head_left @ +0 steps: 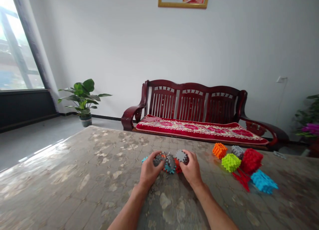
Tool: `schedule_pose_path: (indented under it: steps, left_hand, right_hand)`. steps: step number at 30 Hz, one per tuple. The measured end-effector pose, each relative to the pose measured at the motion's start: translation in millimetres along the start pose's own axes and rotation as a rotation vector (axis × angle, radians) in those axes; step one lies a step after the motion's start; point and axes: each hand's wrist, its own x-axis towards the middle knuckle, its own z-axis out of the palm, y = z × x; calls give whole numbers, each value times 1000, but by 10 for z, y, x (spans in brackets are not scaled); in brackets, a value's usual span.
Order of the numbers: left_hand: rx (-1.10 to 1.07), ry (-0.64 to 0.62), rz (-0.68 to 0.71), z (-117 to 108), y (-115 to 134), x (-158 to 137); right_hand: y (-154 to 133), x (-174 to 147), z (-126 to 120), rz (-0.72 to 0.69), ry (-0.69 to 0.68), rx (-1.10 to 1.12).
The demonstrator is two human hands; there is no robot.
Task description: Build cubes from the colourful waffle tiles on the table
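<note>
Near the middle of the table, my left hand [149, 171] is closed, thumb and fingers around a dark grey toothed plastic piece [157, 161]. My right hand [192, 170] pinches a light grey toothed disc [181, 156] by its right edge, its flat face showing. Between the hands lies a cluster of grey toothed pieces [170, 160], with a blue toothed piece [170, 169] at its front. An orange-red piece [177, 165] shows partly beneath the light grey disc. Another blue bit [144, 159] sticks out left of my left hand. Fingers hide how these pieces join.
To the right are block-like clusters: orange [219, 151], lime green [231, 162], grey [237, 151], red [251, 161] and blue [264, 181]. Flat red pieces [242, 180] lie before them. A patterned cloth covers the table [82, 196]. Beyond stands a wooden bench [191, 103].
</note>
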Motion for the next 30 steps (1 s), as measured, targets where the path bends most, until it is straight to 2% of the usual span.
schedule_pose_path:
  steps: [4,10,17,22,26,30]
  left_hand:
    - [-7,183,-71,-74,-31,51]
    - [41,324,-77,-128,-104,78]
    - [44,352,-144,-176,-180,87]
    - [63,387,-113,-192,-205,94]
    - [192,400,-168,-230,-192,80]
    - [270,397,-203,-258,-189,74]
  right_hand:
    - [22,12,-27,7,22,37]
    - [-20,-2,-5,95,-82,177]
    - [-12,-29,21,113,-117,140]
    - [14,-44,25,-32,-99,37]
    - [9,-44,38,-134,-67,18]
    - [15,-37,52,-77,-41,60]
